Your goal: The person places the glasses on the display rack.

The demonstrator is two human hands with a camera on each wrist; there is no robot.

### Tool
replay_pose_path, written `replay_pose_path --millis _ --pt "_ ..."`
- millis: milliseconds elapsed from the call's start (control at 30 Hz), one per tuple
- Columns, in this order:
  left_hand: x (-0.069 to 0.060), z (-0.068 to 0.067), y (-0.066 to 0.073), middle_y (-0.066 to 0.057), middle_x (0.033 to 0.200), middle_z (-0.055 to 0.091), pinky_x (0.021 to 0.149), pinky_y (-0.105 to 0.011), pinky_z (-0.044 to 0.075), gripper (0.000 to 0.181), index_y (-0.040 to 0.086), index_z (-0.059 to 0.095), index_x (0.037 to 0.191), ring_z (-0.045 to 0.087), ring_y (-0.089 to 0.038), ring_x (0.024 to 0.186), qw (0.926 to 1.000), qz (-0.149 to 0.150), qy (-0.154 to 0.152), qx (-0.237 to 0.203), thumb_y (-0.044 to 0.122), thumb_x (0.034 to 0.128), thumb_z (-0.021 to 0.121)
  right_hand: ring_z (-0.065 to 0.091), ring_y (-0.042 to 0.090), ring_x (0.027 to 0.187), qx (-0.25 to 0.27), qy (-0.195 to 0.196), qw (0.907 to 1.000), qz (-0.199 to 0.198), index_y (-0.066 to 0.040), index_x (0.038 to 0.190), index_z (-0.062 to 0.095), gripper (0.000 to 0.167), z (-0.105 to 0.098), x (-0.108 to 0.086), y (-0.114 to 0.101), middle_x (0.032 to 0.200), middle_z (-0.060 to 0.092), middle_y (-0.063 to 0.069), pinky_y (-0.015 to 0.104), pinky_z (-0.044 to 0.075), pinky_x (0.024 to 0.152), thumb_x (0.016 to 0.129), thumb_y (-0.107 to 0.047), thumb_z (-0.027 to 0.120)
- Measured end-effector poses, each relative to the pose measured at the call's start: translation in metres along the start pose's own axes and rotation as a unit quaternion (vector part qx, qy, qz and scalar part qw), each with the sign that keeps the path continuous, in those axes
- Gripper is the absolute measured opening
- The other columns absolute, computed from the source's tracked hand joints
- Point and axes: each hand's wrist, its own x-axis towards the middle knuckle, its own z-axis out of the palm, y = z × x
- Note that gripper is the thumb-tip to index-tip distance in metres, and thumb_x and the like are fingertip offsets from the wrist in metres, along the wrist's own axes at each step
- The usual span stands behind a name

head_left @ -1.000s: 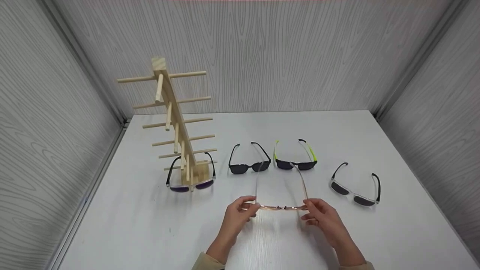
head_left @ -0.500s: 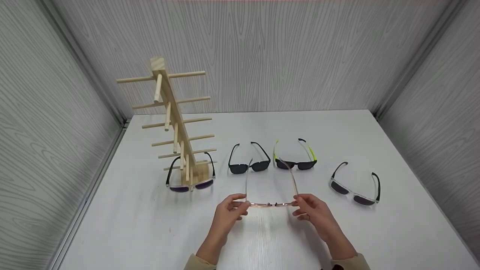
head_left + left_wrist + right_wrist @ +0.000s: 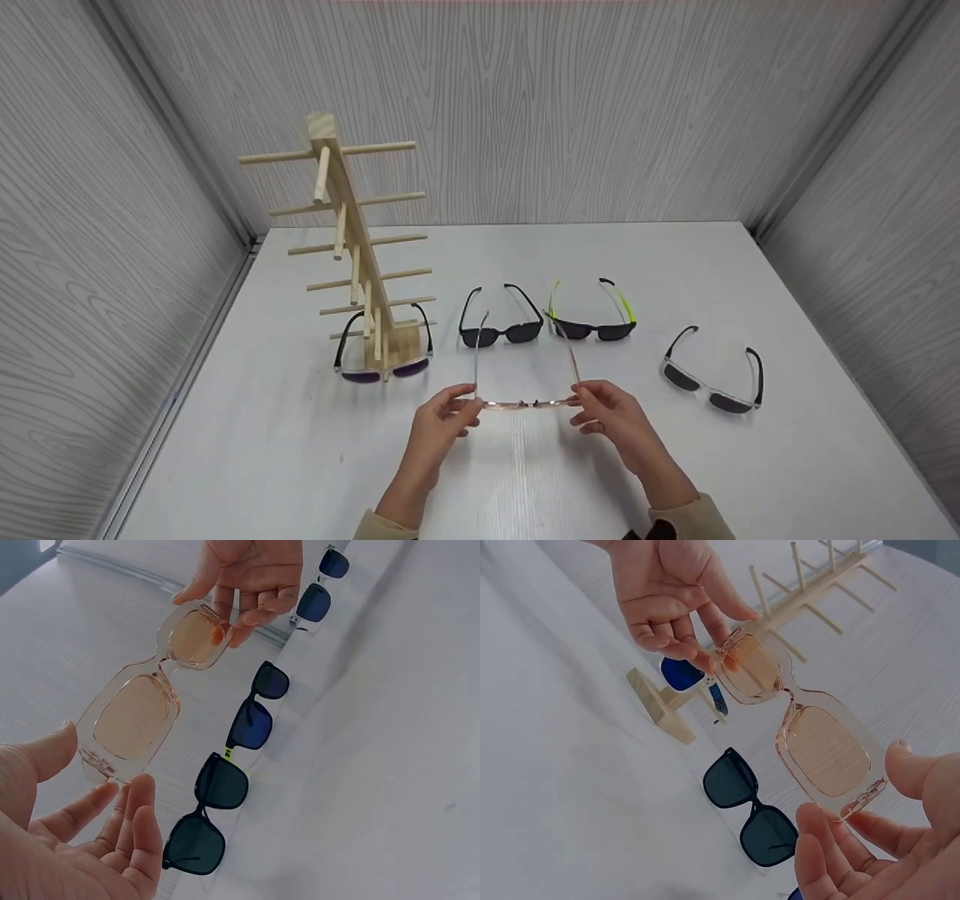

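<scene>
A pale wooden rack (image 3: pixel 363 240) stands on the left of the white desk (image 3: pixel 247 450), its thin pegs jutting to both sides and forward. Dark-lensed glasses with black temples (image 3: pixel 411 368) sit low on it, around its base. To its right lie black sunglasses (image 3: pixel 523 333), then, just beside them, sunglasses with yellow-green temples (image 3: pixel 615 331). Farther right and nearer, clear-fronted sunglasses (image 3: pixel 729 403) lie at an angle, temples open. Behind rises a grey wood-grained back wall (image 3: pixel 570 112), flanked by matching side walls (image 3: pixel 75 262).

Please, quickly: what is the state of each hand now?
Left hand: holding one end of the peach-tinted glasses.
Right hand: holding the other end.
</scene>
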Motion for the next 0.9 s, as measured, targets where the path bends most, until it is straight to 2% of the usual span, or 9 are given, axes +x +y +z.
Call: replay_pose_path --millis 100,300,433,700,900 --pt "-0.001 -0.003 0.001 -0.004 0.098 0.066 0.076 -0.037 0.05 0.05 0.007 0.058 0.123 0.063 -0.018 0.083 1.0 0.001 0.004 -0.004 0.035 0.0833 0.069 0.062 0.027 0.085 -0.006 -0.006 1.0 -0.005 0.002 0.12 0.052 0.049 0.003 0.001 -0.002 0.106 0.062 0.012 0.036 0.05 0.074 0.091 -0.036 0.059" --pt "0.0 -0.01 0.002 -0.004 0.097 0.065 0.077 -0.038 0.05 0.046 0.004 0.057 0.123 0.063 -0.02 0.083 0.9998 -0.012 -0.008 -0.017 0.028 0.086 0.068 0.063 0.027 0.084 -0.006 -0.007 1.0 -0.004 0.001 0.119 0.053 0.046 0.009 0.003 -0.003 0.106 0.062 0.012 0.035 0.05 0.073 0.091 -0.035 0.06" --pt "-0.003 -0.016 0.004 -0.004 0.098 0.065 0.078 -0.039 0.049 0.047 0.004 0.057 0.124 0.063 -0.019 0.083 0.9995 -0.023 -0.002 -0.02 0.029 0.0852 0.068 0.063 0.026 0.084 -0.007 -0.02 0.9998 -0.004 0.002 0.12 0.052 0.047 0.014 0.005 -0.002 0.107 0.062 0.011 0.035 0.05 0.073 0.091 -0.035 0.059" --pt "-0.011 -0.022 0.004 -0.005 0.097 0.065 0.075 -0.035 0.049 0.051 0.007 0.058 0.123 0.063 -0.018 0.082 0.9996 -0.018 0.011 -0.016 0.036 0.0822 0.07 0.063 0.027 0.084 0.001 -0.036 0.9994 0.001 0.001 0.119 0.053 0.041 0.022 0.004 -0.006 0.107 0.063 0.011 0.036 0.05 0.073 0.093 -0.031 0.057" --pt "-0.016 -0.028 0.005 -0.005 0.097 0.065 0.074 -0.034 0.05 0.051 0.006 0.058 0.121 0.063 -0.019 0.083 0.9985 -0.035 0.012 -0.041 0.036 0.0811 0.071 0.063 0.029 0.085 -0.002 -0.055 0.9985 0.003 0.001 0.118 0.054 0.035 0.026 0.007 -0.011 0.106 0.064 0.013 0.039 0.05 0.074 0.096 -0.026 0.053"
